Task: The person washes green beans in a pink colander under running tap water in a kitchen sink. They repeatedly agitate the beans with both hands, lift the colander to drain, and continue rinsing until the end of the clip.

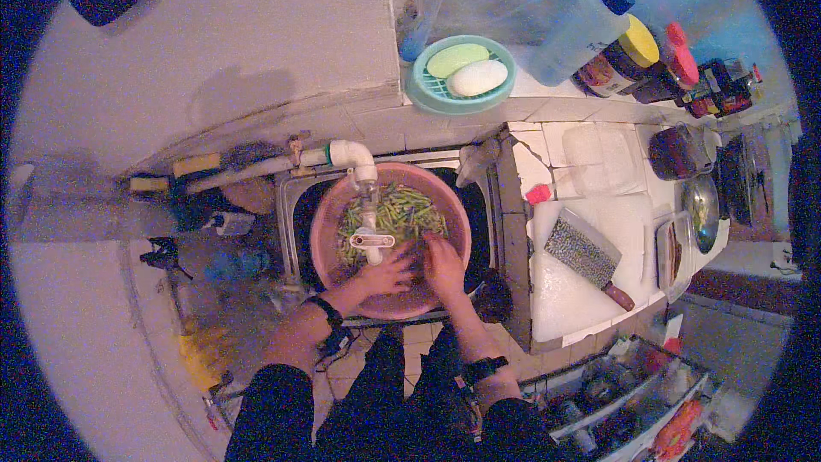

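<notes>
A large pink plastic basin [328, 205] stands in the metal sink, holding many cut green vegetable pieces [410, 205], perhaps green beans. My left hand [390, 273] is inside the basin at the lower middle, fingers spread, with nothing seen held in it. Just right of it, my right hand [442, 263] reaches in near the right wall, its fingers bent down at the vegetables; whether they grip any is hidden. The white plastic tap [372, 240] hangs over the basin, close above my left hand.
Right of the sink, a cleaver [584, 250] lies on a white cutting board [558, 301]. A green soap dish [462, 106] and several bottles line the ledge behind. At the lower right stands a rack [616, 398] with kitchen things.
</notes>
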